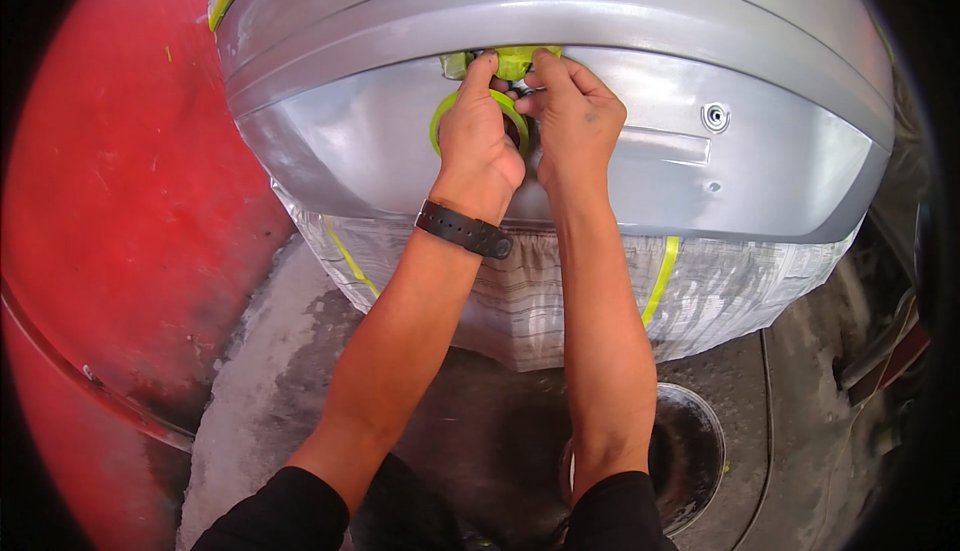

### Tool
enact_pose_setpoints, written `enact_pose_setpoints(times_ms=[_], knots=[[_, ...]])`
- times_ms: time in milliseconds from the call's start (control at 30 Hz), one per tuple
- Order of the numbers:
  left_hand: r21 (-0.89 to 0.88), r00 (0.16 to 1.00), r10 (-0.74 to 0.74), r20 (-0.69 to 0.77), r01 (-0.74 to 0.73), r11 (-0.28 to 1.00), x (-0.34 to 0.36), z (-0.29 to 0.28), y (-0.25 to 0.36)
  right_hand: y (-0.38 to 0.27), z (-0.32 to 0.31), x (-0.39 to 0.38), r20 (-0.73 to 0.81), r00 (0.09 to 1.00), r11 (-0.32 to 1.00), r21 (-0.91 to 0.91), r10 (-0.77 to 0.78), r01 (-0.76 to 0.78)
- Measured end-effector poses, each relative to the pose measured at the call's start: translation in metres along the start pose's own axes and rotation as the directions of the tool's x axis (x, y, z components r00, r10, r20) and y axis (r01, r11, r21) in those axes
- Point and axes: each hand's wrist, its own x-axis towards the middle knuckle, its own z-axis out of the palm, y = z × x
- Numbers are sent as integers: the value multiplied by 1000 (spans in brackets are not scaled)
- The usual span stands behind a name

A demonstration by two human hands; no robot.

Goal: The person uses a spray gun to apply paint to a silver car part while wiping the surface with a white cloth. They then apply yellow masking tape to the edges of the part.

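Note:
My left hand (477,131), with a black watch strap on its wrist, has a roll of yellow-green masking tape (519,113) at its fingers; the hand covers part of the roll. Its thumb reaches up to a patch of yellow-green masking tape (515,60) stuck under the ridge of a silver-grey car body panel (370,141). Beside it, my right hand (578,116) pinches at the right end of this patch with thumb and forefinger. The remaining fingers of the left hand are mostly hidden behind the roll.
Masking paper (520,306) with yellow-green tape strips hangs below the panel. A red car panel (130,171) stands at the left. On the grey floor are a round bucket-like container (690,456), partly behind my right forearm, and a thin cable (768,421).

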Motion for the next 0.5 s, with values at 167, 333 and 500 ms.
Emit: enact_pose_setpoints(times_ms=[167,333,500], knots=[[-23,1000,-1,-23,0,1000,-4,2,0,-1,5,-1,-21,996,994,63,89,-88],[20,998,31,59,-32,999,-14,6,0,2,6,5,-61,997,992,121,41,-33],[90,992,94,81,-101,991,-19,11,-1,3,8,3,-68,994,991,105,85,-78]])
